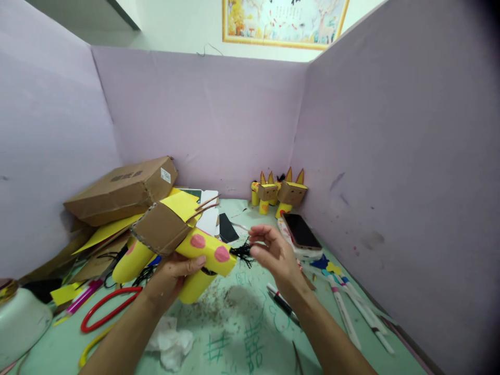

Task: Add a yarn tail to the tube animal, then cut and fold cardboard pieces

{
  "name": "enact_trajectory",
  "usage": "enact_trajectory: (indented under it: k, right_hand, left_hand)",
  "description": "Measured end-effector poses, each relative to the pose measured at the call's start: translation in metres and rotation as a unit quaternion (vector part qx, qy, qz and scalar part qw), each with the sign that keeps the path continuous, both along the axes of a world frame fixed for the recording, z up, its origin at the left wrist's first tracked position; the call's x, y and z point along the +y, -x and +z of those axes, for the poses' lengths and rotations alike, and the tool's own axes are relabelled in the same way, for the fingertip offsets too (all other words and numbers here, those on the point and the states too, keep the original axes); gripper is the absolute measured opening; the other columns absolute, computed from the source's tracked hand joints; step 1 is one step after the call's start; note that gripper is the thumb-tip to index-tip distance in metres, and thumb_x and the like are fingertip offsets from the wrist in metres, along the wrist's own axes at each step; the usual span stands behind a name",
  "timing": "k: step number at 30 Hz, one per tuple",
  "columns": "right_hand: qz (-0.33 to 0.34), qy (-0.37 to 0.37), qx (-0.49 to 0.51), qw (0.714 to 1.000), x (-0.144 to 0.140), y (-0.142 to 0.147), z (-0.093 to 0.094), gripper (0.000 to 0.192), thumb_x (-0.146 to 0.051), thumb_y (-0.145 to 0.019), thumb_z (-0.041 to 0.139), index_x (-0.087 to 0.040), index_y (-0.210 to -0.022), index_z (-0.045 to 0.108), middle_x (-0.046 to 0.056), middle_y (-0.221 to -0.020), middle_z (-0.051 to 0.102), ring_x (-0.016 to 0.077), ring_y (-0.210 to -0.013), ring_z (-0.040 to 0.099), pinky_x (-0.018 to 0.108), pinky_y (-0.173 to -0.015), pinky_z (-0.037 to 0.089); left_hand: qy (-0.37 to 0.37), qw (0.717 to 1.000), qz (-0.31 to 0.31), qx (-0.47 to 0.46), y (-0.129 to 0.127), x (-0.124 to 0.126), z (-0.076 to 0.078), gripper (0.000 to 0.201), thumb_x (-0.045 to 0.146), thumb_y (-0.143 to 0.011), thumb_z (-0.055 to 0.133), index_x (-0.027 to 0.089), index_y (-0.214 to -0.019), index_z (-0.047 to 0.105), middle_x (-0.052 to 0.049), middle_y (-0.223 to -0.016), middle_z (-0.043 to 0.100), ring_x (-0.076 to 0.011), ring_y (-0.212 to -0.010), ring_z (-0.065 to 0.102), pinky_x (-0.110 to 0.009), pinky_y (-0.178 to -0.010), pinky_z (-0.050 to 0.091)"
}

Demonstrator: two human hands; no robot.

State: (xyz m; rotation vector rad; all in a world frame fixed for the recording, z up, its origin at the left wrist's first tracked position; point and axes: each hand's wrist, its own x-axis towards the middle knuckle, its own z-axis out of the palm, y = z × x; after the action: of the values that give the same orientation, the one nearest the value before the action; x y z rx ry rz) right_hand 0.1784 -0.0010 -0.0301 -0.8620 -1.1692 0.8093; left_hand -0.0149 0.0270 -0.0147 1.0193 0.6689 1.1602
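Note:
My left hand (174, 275) grips from below a craft animal made of yellow paper tubes (207, 251) with pink spots and a brown cardboard head (160, 229) with yellow ears. A black yarn tail (242, 252) sticks out of the tube's right end. My right hand (273, 253) pinches that black yarn between thumb and fingers, just right of the tube. Both are held above the green table (242, 323).
Two finished cardboard-and-tube animals (279, 195) stand at the back corner. A phone (300, 230) lies on a white case, with pens (351, 307) along the right wall. Left: a cardboard box (125, 190), yellow paper, red-handled scissors (109, 307), a white bowl (19, 323), crumpled tissue (172, 344). Purple partition walls on three sides.

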Motion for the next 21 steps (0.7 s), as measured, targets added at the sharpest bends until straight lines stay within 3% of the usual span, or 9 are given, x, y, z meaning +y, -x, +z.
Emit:
enact_trajectory:
  k: [4,10,15,21]
  right_hand:
    - [0.014,0.007,-0.067,0.998,-0.001,0.012,-0.002,0.029,-0.008,-0.063,0.055,-0.022,-0.088,0.055,-0.001,-0.083,0.057,0.0145,-0.080,0.056,0.029,-0.075,0.043]
    - [-0.007,0.035,-0.006,0.999,0.002,0.016,-0.005,0.011,-0.021,-0.067,0.058,-0.019,-0.078,0.057,-0.001,-0.073,0.057,0.0124,-0.067,0.052,0.025,-0.061,0.040]
    - [-0.019,0.058,-0.034,0.998,0.003,0.012,-0.005,0.012,-0.027,-0.071,0.059,-0.018,-0.079,0.060,-0.002,-0.064,0.055,0.0100,-0.054,0.045,0.023,-0.051,0.035]
    - [-0.048,0.054,-0.050,0.996,0.003,0.008,-0.007,0.010,-0.024,-0.067,0.062,-0.018,-0.075,0.060,-0.001,-0.067,0.058,0.0134,-0.063,0.051,0.026,-0.059,0.040]
  left_hand:
    - [-0.016,1.000,-0.015,0.010,0.000,0.000,-0.001,0.043,0.020,-0.058,0.077,0.020,-0.098,0.062,-0.006,-0.094,0.071,-0.0297,-0.091,0.064,-0.040,-0.079,0.053]
    - [-0.019,0.999,-0.042,0.029,0.002,0.002,-0.004,0.046,0.020,-0.057,0.078,0.021,-0.100,0.062,-0.005,-0.093,0.070,-0.0302,-0.090,0.064,-0.040,-0.077,0.052]
    - [-0.018,0.999,-0.031,0.039,0.002,0.003,-0.005,0.046,0.021,-0.055,0.078,0.020,-0.098,0.063,-0.006,-0.095,0.070,-0.0321,-0.093,0.063,-0.042,-0.079,0.051]
    - [-0.006,1.000,-0.019,0.012,0.006,0.005,-0.005,0.046,0.020,-0.056,0.078,0.020,-0.099,0.063,-0.006,-0.095,0.070,-0.0303,-0.092,0.064,-0.041,-0.080,0.053]
